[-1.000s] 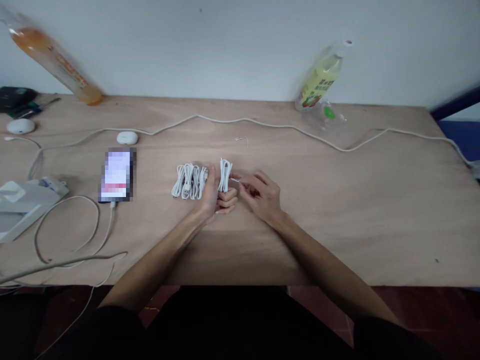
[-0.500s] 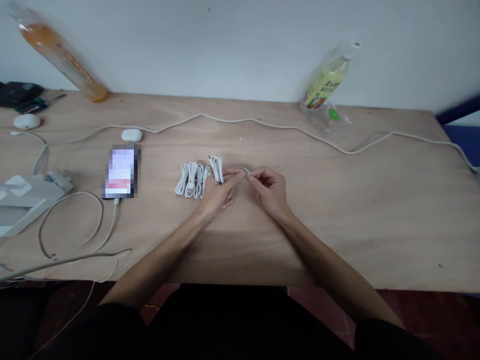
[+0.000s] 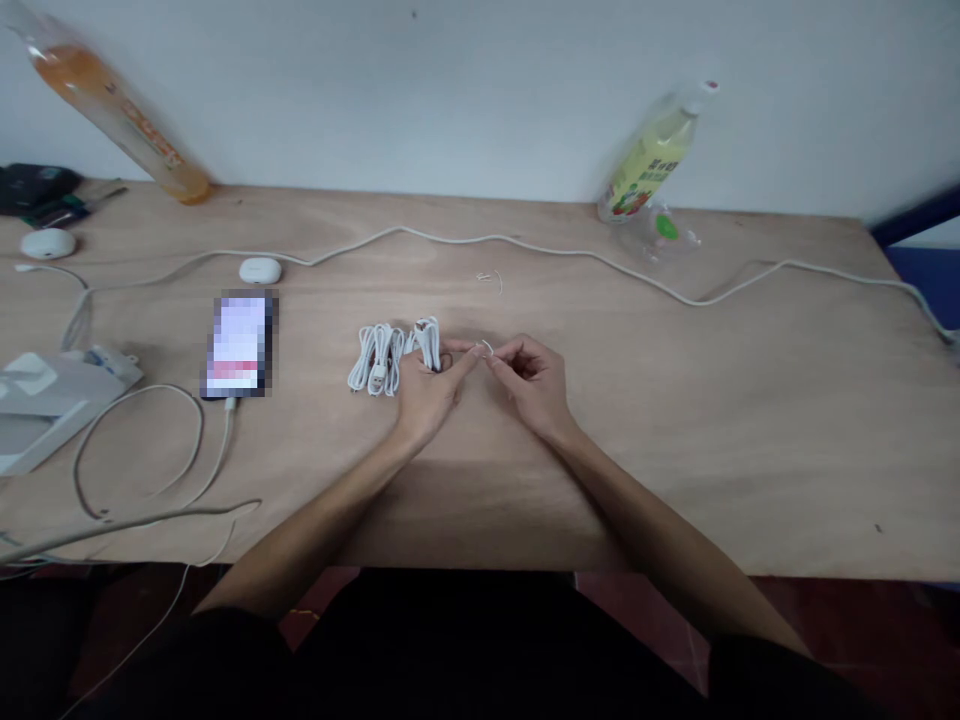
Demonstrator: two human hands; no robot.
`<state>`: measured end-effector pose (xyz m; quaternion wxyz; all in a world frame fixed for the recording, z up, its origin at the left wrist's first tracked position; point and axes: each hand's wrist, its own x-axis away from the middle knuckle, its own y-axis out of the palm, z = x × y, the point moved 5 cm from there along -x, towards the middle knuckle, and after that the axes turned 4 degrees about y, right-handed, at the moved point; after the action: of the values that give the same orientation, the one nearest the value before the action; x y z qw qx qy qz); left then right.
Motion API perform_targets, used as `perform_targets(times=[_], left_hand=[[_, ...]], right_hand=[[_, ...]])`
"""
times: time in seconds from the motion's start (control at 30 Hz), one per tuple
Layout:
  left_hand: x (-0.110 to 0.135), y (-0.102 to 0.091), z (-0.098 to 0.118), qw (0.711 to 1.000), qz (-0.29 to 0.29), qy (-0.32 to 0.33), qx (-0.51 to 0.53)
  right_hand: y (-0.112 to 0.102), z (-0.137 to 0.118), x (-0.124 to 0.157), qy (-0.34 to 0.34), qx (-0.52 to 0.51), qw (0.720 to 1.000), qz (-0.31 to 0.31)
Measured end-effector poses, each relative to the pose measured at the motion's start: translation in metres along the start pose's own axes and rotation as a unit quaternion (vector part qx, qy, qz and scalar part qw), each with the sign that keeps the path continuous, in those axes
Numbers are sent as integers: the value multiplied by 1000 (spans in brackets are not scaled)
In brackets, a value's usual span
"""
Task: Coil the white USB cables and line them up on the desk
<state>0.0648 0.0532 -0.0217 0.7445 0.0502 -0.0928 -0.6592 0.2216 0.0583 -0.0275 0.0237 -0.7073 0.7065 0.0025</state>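
My left hand [image 3: 427,395] is closed, with a coiled white charging cable [image 3: 429,340] sticking out past its curled fingers. Its thumb and index finger also meet at one end of a thin white twist tie [image 3: 487,348]. From the other side, my right hand [image 3: 534,380] pinches that twist tie between thumb and index finger. The fingertips of both hands almost touch. Just left of my left hand lie several coiled white USB cables [image 3: 379,360] side by side, partly covered by the hand. A few loose twist ties [image 3: 491,279] rest on the wooden table beyond my hands.
A phone [image 3: 238,345] with a cord plugged in lies left, near a white earbud case [image 3: 260,270] and a white box [image 3: 60,400]. A long white cord [image 3: 517,240] crosses the table. An orange bottle [image 3: 120,120] and a yellow-green bottle [image 3: 652,160] stand by the wall.
Both hands have shifted slightly left, still pinching the twist tie. The coiled cable in my left hand has tilted and moved a little down and left.
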Motion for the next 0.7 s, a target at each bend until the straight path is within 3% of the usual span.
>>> perform_targets(times=[0.3, 0.7], left_hand=[[5, 3, -2, 1000, 2, 1, 29], [4, 7, 2, 994, -22, -64, 84]], right_hand=[[1, -3, -2, 10, -29, 999, -18], [4, 1, -2, 37, -73, 996, -31]])
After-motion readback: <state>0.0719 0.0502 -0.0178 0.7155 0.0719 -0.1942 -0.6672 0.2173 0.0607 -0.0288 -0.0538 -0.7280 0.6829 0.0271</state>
